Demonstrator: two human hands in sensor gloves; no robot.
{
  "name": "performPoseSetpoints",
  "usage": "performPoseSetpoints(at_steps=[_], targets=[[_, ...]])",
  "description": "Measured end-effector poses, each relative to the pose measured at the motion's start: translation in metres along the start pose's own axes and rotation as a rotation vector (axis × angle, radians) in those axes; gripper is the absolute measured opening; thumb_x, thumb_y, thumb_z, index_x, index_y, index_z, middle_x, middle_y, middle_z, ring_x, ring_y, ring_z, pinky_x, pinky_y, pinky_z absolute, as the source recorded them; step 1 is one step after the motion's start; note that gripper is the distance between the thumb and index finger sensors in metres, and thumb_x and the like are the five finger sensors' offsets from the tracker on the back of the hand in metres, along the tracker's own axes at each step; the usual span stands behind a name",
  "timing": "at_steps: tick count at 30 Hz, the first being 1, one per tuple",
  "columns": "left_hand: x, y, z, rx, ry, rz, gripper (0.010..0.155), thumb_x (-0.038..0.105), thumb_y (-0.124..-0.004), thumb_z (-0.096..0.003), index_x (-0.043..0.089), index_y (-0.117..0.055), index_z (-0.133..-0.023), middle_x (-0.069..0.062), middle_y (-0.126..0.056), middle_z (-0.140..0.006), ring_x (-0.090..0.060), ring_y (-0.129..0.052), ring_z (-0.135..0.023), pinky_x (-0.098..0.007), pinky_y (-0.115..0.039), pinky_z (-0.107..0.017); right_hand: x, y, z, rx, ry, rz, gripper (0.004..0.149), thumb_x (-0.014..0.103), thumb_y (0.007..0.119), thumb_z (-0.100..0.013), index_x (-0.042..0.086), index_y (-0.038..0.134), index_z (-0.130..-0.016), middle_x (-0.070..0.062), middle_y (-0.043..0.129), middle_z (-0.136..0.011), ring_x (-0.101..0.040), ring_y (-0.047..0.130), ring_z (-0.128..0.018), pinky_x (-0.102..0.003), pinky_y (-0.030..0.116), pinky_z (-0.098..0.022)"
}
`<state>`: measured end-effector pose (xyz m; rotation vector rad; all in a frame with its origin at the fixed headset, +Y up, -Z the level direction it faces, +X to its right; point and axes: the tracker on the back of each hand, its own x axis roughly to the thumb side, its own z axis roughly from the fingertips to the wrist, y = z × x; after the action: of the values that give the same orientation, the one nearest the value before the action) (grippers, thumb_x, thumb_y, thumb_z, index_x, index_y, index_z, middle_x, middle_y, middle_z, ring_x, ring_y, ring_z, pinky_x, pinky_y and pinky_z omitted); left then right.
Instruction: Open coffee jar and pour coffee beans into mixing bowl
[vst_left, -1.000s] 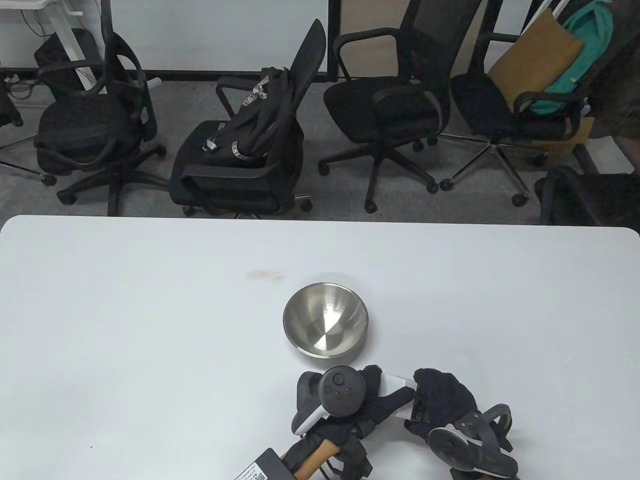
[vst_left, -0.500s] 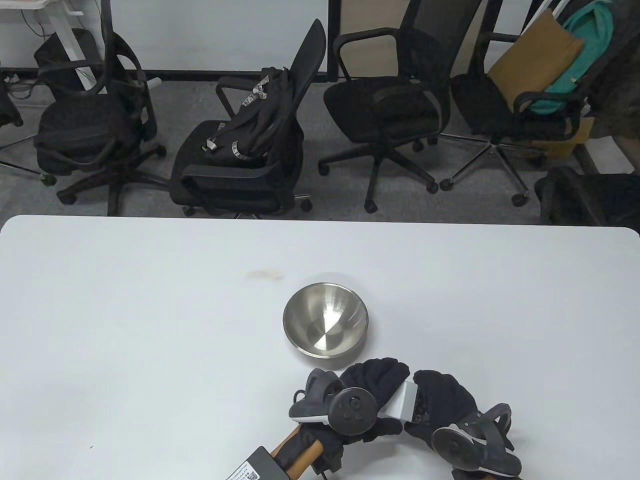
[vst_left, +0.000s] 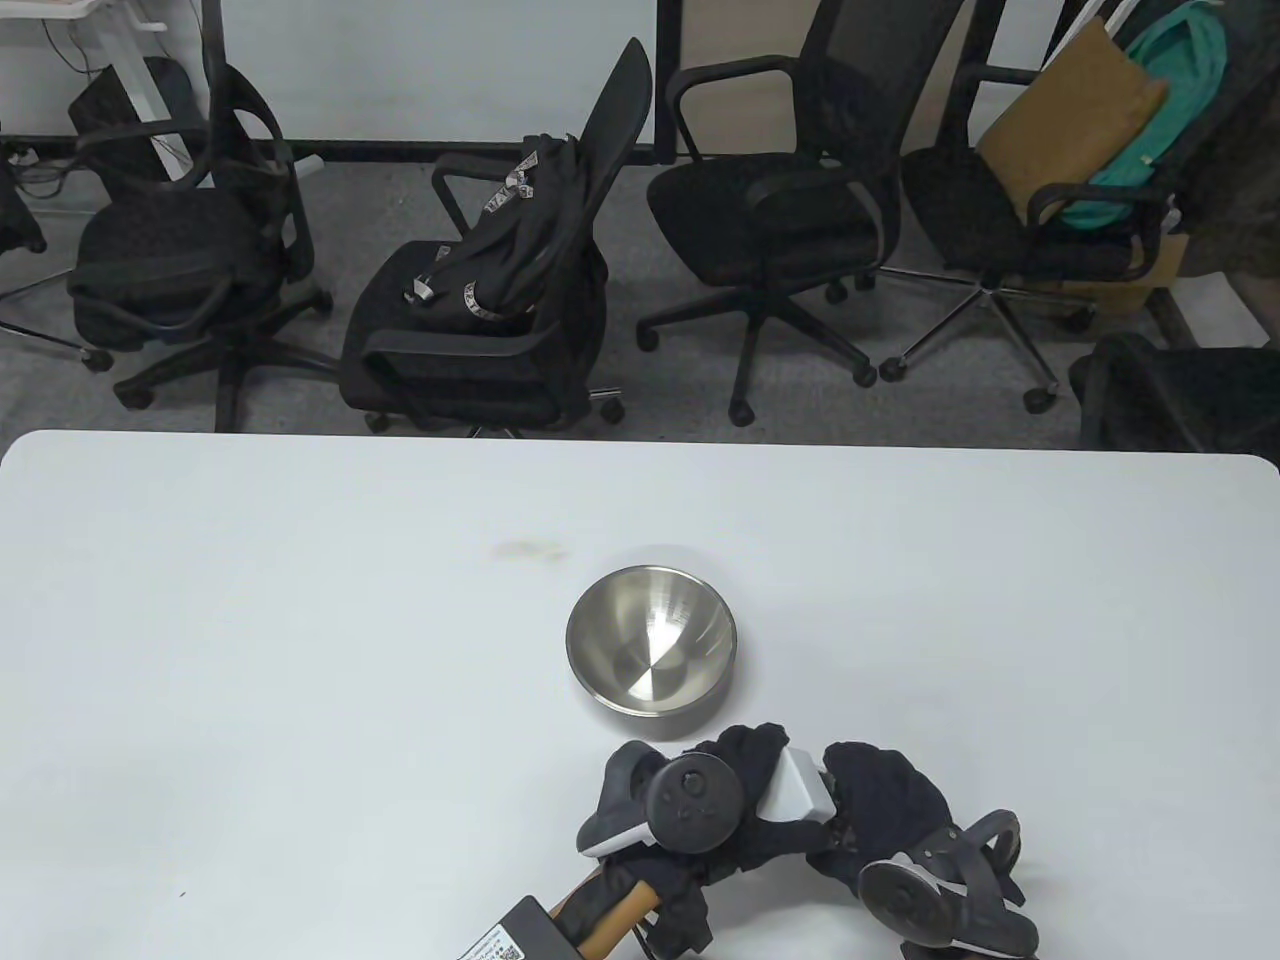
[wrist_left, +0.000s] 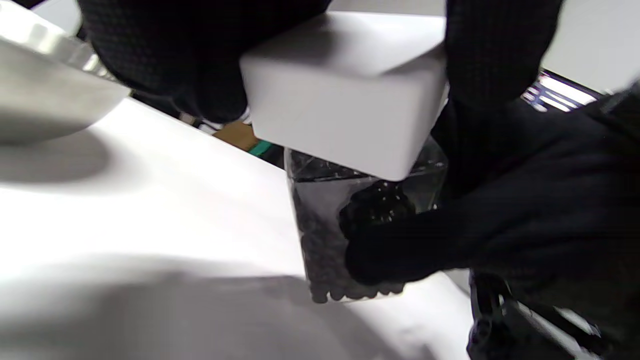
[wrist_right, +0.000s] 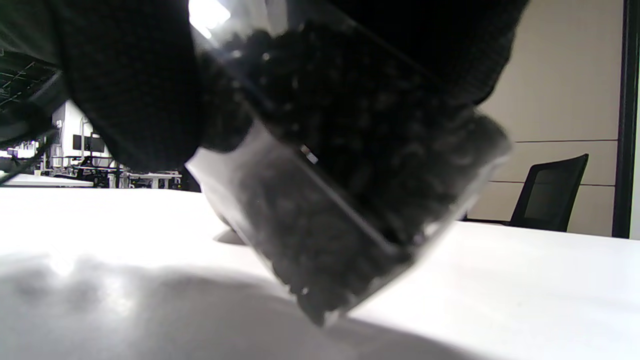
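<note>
A clear square coffee jar (wrist_left: 325, 240), full of dark beans, stands near the table's front edge with a white square lid (wrist_left: 345, 95) on top. My left hand (vst_left: 745, 775) grips the lid (vst_left: 800, 785) from above, fingers (wrist_left: 500, 55) on opposite sides. My right hand (vst_left: 880, 800) is wrapped round the jar's body, and its fingers (wrist_left: 450, 240) cover part of the glass. In the right wrist view the jar (wrist_right: 340, 200) looks tilted. The steel mixing bowl (vst_left: 650, 640) sits empty just beyond both hands.
The white table (vst_left: 300, 620) carries a faint brown stain (vst_left: 525, 548) behind the bowl. Several black office chairs (vst_left: 480, 300) stand past the far edge, one holding a backpack (vst_left: 520, 230).
My left hand has twisted on the lid: its tracker swung toward me and then back a little, and the lid's visible face changed. My right hand and the bowl stayed put.
</note>
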<state>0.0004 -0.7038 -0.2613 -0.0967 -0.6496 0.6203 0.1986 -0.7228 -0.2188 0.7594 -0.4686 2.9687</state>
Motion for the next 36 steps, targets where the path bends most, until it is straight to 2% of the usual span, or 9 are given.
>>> performPoseSetpoints(at_steps=[11, 13, 14, 17, 20, 23, 26, 32, 36], targets=[[0.001, -0.003, 0.003, 0.036, 0.139, 0.057, 0.099, 0.073, -0.075, -0.0532, -0.013, -0.074, -0.102, -0.031, -0.089, -0.082, -0.036, -0.104, -0.054, -0.039, -0.095, -0.036, 0.002, 0.0, 0.0, -0.002, 0.009, 0.011, 0.095, 0.049, 0.095, -0.041, -0.004, 0.047, -0.105, -0.03, 0.064, -0.096, -0.043, 0.075, -0.081, -0.057, 0.074, -0.063], [0.001, -0.002, 0.004, 0.007, 0.121, 0.059, 0.106, 0.076, -0.07, -0.0521, -0.013, -0.064, -0.11, -0.035, -0.079, -0.095, -0.04, -0.099, -0.066, -0.046, -0.091, -0.045, 0.001, 0.0, -0.001, 0.007, 0.012, 0.006, 0.095, 0.049, 0.095, -0.041, -0.004, 0.047, -0.105, -0.03, 0.065, -0.096, -0.043, 0.075, -0.081, -0.057, 0.074, -0.063], [0.002, -0.001, 0.004, -0.019, 0.097, 0.063, 0.112, 0.077, -0.07, -0.0505, -0.011, -0.053, -0.117, -0.037, -0.067, -0.107, -0.049, -0.089, -0.082, -0.056, -0.083, -0.057, 0.001, 0.0, -0.001, 0.011, 0.013, 0.005, 0.095, 0.049, 0.095, -0.041, -0.004, 0.047, -0.105, -0.03, 0.064, -0.096, -0.043, 0.075, -0.081, -0.057, 0.074, -0.063], [0.007, 0.005, 0.001, -0.125, -0.155, -0.011, 0.114, 0.068, -0.083, -0.0481, 0.003, -0.03, -0.125, -0.031, -0.038, -0.124, -0.059, -0.056, -0.108, -0.072, -0.06, -0.072, 0.0, 0.0, 0.0, 0.011, 0.017, -0.005, 0.095, 0.049, 0.095, -0.042, -0.004, 0.047, -0.105, -0.03, 0.064, -0.096, -0.043, 0.075, -0.081, -0.057, 0.074, -0.063], [0.014, 0.006, 0.001, -0.131, -0.243, -0.198, 0.106, 0.05, -0.094, -0.0493, 0.01, -0.03, -0.125, -0.021, -0.034, -0.127, -0.048, -0.051, -0.115, -0.071, -0.054, -0.077, -0.002, 0.0, 0.0, 0.008, 0.008, -0.031, 0.096, 0.049, 0.095, -0.041, -0.003, 0.046, -0.105, -0.03, 0.064, -0.096, -0.043, 0.075, -0.082, -0.057, 0.074, -0.063], [0.017, 0.004, 0.001, -0.124, -0.282, -0.296, 0.093, 0.046, -0.095, -0.0487, 0.013, -0.047, -0.121, -0.016, -0.054, -0.121, -0.043, -0.065, -0.11, -0.067, -0.06, -0.076, -0.002, 0.001, 0.0, 0.015, -0.001, -0.051, 0.096, 0.049, 0.095, -0.041, -0.003, 0.046, -0.105, -0.03, 0.064, -0.097, -0.043, 0.075, -0.082, -0.057, 0.074, -0.063], [0.015, 0.013, 0.004, -0.033, -0.257, -0.266, 0.093, 0.053, -0.095, -0.0457, 0.008, -0.057, -0.117, -0.02, -0.065, -0.113, -0.045, -0.075, -0.1, -0.063, -0.068, -0.073, -0.002, 0.0, 0.0, 0.009, 0.009, -0.035, 0.096, 0.049, 0.095, -0.042, -0.003, 0.046, -0.105, -0.03, 0.064, -0.097, -0.043, 0.075, -0.082, -0.056, 0.074, -0.063], [-0.009, 0.06, 0.017, -0.076, -0.085, -0.19, 0.092, 0.053, -0.095, -0.0472, 0.007, -0.058, -0.118, -0.022, -0.066, -0.113, -0.046, -0.077, -0.098, -0.06, -0.072, -0.071, -0.011, -0.002, 0.001, -0.015, 0.054, -0.055, 0.096, 0.049, 0.095, -0.042, -0.003, 0.045, -0.105, -0.03, 0.063, -0.097, -0.043, 0.075, -0.082, -0.057, 0.074, -0.063], [-0.05, 0.083, 0.039, -0.126, 0.159, -0.302, 0.092, 0.051, -0.095, -0.0485, 0.005, -0.058, -0.119, -0.024, -0.065, -0.114, -0.048, -0.077, -0.098, -0.06, -0.072, -0.071, -0.015, 0.0, 0.0, -0.013, 0.079, -0.083, 0.095, 0.049, 0.094, -0.042, -0.003, 0.045, -0.105, -0.03, 0.063, -0.097, -0.043, 0.075, -0.083, -0.056, 0.075, -0.063]])
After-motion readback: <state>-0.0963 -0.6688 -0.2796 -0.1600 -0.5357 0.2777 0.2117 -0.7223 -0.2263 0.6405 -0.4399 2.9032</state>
